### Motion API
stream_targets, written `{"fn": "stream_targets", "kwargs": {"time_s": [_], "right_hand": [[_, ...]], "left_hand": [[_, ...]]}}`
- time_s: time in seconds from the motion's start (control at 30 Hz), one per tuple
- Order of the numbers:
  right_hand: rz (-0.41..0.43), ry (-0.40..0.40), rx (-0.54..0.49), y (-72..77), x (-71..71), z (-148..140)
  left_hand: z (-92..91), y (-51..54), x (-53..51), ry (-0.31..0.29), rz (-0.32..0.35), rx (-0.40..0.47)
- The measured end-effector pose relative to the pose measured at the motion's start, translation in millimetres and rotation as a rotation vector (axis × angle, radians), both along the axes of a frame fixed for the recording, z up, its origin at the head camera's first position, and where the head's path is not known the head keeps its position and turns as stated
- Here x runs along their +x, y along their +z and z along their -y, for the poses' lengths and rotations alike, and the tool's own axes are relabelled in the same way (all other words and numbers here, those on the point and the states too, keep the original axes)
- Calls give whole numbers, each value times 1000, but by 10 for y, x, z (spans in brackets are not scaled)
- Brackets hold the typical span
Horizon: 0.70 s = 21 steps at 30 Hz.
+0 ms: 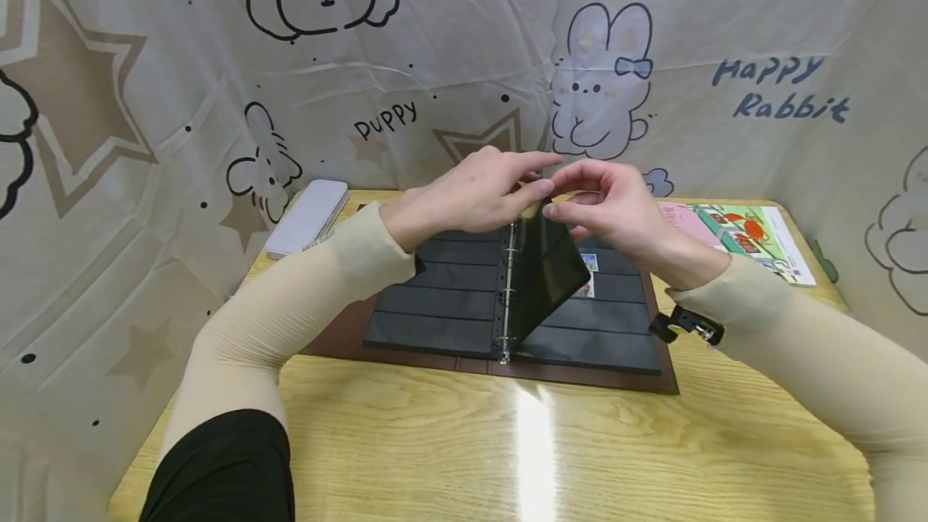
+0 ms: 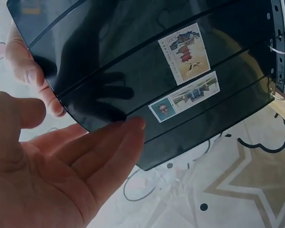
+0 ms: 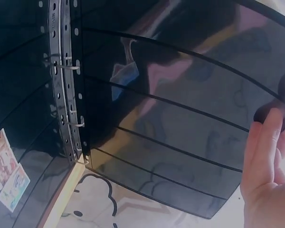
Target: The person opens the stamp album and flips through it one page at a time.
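Note:
A stamp album (image 1: 435,333) with dark strip pages lies open on the table. One album page (image 1: 547,276) stands raised from the metal rings (image 1: 507,292). My right hand (image 1: 612,204) pinches its free edge between thumb and fingers; in the right wrist view the right hand (image 3: 268,161) is at that edge. My left hand (image 1: 478,188) is beside the same edge. In the left wrist view the left hand (image 2: 71,161) touches the page with straight fingers, thumb apart. Two stamps there, a larger stamp (image 2: 185,53) and a long stamp (image 2: 185,96), sit in the page's strips.
A pale, flat case (image 1: 308,216) lies behind the album at the left. A colourful printed sheet (image 1: 754,236) lies at the back right. Bare wooden table (image 1: 406,441) extends in front of the album, and a patterned curtain (image 1: 449,22) hangs behind.

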State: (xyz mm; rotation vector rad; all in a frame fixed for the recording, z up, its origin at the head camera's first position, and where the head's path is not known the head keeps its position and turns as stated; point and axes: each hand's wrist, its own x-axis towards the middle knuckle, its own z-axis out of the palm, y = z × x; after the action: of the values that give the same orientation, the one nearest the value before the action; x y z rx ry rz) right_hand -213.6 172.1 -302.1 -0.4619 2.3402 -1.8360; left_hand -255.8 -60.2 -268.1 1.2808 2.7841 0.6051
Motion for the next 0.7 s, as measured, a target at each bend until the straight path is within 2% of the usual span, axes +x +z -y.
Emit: {"fn": "stream_targets", "kwargs": {"time_s": [0.17, 0.47, 0.6, 0.7], "right_hand": [[6, -4, -55, -36, -5, 45], [-25, 44, -72, -150, -16, 47], [-67, 42, -14, -229, -3, -25], [-123, 18, 110, -319, 4, -121]], "left_hand": [[-3, 4, 9, 53, -21, 1], [62, 11, 33, 131, 39, 43], [105, 5, 35, 157, 31, 60], [140, 7, 36, 170, 30, 73]]}}
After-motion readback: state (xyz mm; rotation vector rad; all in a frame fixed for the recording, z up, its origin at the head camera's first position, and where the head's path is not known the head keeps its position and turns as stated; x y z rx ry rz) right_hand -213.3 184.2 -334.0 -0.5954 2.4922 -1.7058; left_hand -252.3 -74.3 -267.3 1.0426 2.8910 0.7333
